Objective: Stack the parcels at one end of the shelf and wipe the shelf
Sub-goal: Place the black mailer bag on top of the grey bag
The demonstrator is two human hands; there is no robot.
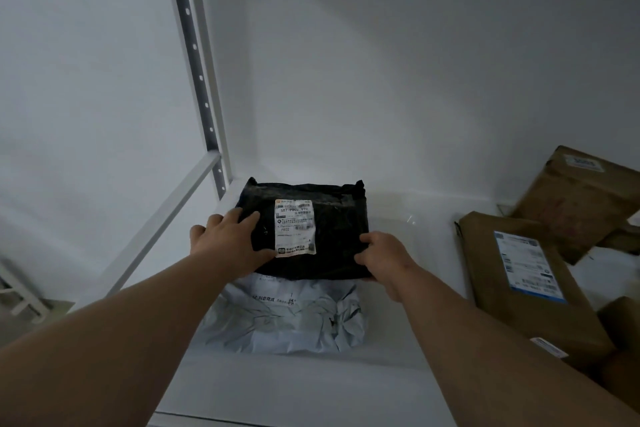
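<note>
A black plastic parcel with a white shipping label lies at the left end of the white shelf, partly on top of a crumpled grey-white mailer bag. My left hand rests on the parcel's left side with fingers spread flat and the thumb along its front left edge. My right hand grips the parcel's front right corner with curled fingers. Both forearms reach in from the bottom of the view.
Brown kraft-paper parcels sit at the right: a long one with a blue-edged label, another behind it leaning at the back, smaller ones at the right edge. A perforated metal upright and side rail bound the left end.
</note>
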